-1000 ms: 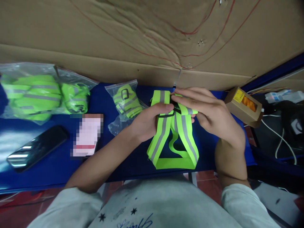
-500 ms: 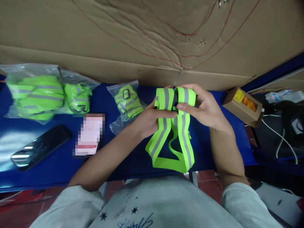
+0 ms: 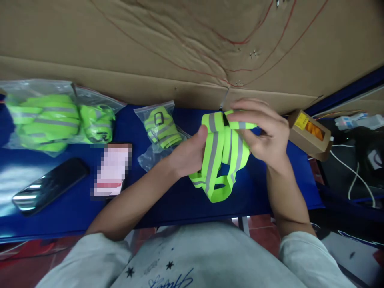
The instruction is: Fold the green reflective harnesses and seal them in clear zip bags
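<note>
A neon-green reflective vest made of straps with grey stripes hangs in loops between my two hands, over the blue table. My left hand grips its left side, thumb up along the strap's edge. At the upper right, my right hand pinches a folded strap end between thumb and fingers. A small dark piece shows between the straps near the top. Just left of my left hand lies a clear zip bag holding another folded green reflective strap bundle with a black buckle.
Two more clear bags of green reflective straps lie at the far left. Near them are a black glossy case and a phone with a blurred screen. A cardboard box with orange contents stands right; a cardboard wall rises behind.
My right hand has turned and lifted a strap end to the right. The lower loops have drawn up and bunched together. My left hand's thumb has moved from across the straps to their side.
</note>
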The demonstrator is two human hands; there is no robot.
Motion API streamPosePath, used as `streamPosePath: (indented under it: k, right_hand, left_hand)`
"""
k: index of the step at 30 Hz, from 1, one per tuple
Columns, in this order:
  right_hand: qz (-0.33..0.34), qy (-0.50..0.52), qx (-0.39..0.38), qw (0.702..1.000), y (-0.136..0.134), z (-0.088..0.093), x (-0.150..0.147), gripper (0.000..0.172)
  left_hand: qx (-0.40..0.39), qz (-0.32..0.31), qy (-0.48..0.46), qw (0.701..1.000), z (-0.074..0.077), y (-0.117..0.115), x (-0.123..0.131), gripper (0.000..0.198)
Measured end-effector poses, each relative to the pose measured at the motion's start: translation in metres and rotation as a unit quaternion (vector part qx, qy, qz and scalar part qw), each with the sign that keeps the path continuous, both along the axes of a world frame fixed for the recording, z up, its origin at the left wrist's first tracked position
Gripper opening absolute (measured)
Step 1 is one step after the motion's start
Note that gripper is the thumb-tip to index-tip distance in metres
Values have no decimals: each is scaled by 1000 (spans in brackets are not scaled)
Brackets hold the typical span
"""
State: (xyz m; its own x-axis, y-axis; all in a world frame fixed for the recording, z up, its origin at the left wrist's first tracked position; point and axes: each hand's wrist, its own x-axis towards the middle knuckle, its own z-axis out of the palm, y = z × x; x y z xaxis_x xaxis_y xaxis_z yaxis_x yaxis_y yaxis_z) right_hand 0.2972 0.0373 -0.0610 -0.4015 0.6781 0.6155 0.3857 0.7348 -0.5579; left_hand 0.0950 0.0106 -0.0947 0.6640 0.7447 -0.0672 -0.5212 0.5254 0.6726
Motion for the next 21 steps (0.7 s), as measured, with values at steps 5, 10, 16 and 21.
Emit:
streamPosePath:
  k: [5,10,16,21]
  right_hand:
    - [140,-63,-93,984,5,9,8,27]
    - [123,71,-165,976,9,5,7,55]
    - [25,50,-263,963,11,-6,6,46]
    - [-12,70,-167,983,-5,5,0,37]
  left_hand:
    - [-11,68,42,997,2,7,3,50]
    - [16,88,84,992,-1,7,0,42]
    - [-32,81,71,994,-7,6,3,37]
    - [-54,14,33,998,-13,5,5,46]
